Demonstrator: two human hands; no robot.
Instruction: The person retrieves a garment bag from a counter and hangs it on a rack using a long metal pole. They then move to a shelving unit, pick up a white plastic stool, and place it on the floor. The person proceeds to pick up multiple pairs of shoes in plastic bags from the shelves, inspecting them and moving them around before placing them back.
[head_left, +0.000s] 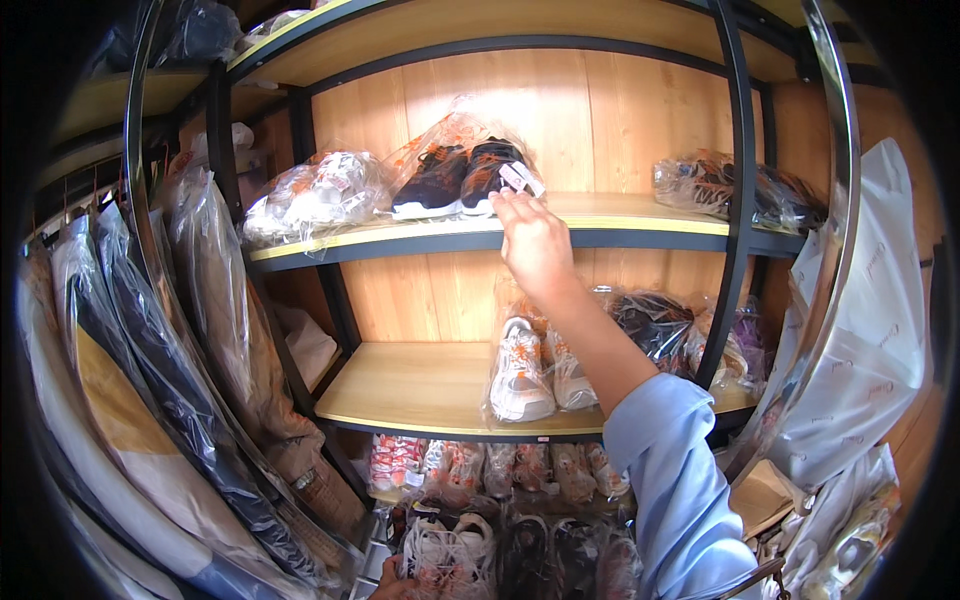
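Observation:
My right hand (534, 236) reaches up to the upper shelf, its fingertips at a small white tag (522, 180) on a clear plastic bag. In that bag stands a pair of black sneakers (435, 180) with white soles. Low in the view, my left hand (391, 579) is partly visible at the edge of a bagged pair of white laced sneakers (448, 551); its fingers are mostly hidden. Below my right forearm, a bagged pair of grey-white sneakers (523, 375) sits on the middle shelf.
Bagged white shoes (322, 195) lie left on the upper shelf, bagged dark shoes (739, 187) right. Dark metal posts (735, 187) frame the shelves. Plastic-covered garments (165, 375) hang at left, a white printed garment cover (862, 322) at right. Several bagged shoes (525, 469) fill the lower shelf.

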